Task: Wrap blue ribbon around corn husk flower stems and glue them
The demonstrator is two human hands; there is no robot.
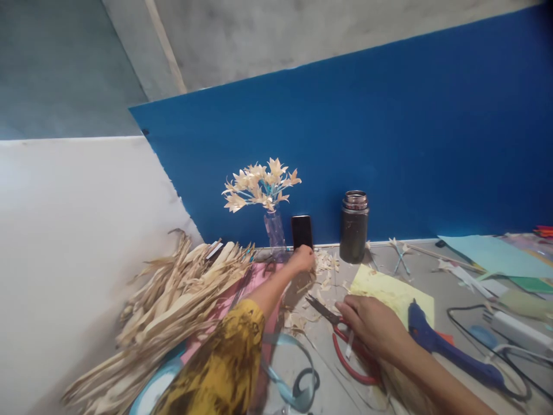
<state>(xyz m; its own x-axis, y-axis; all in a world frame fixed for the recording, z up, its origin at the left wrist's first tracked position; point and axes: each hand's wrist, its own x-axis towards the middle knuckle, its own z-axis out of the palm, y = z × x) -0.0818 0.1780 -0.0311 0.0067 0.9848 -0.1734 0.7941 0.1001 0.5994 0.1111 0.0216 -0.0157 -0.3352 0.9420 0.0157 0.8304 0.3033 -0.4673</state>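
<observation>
My left hand (304, 259) reaches forward to the foot of a dark phone (301, 230) that leans upright on the blue board. Its fingers are curled in, and whatever they hold is hidden. Closer to me, my right hand (369, 320) is closed beside and partly over red-handled scissors (339, 340), whose blades point away to the left. A small white strip (349, 344) shows below its fingers; I cannot tell whether it is held. Pale husk scraps (326, 265) lie around the left hand. Just left stands a clear vase (275, 230) of cream husk flowers (259, 181).
Dried corn husks (185, 294) are heaped at left over pink paper (227, 297). A dark flask (354, 227) stands at the back. On the right lie yellow paper (389, 288), a blue glue gun (453, 351) with cables and coloured sheets (496, 256). Blue ribbon (298, 397) curls in front.
</observation>
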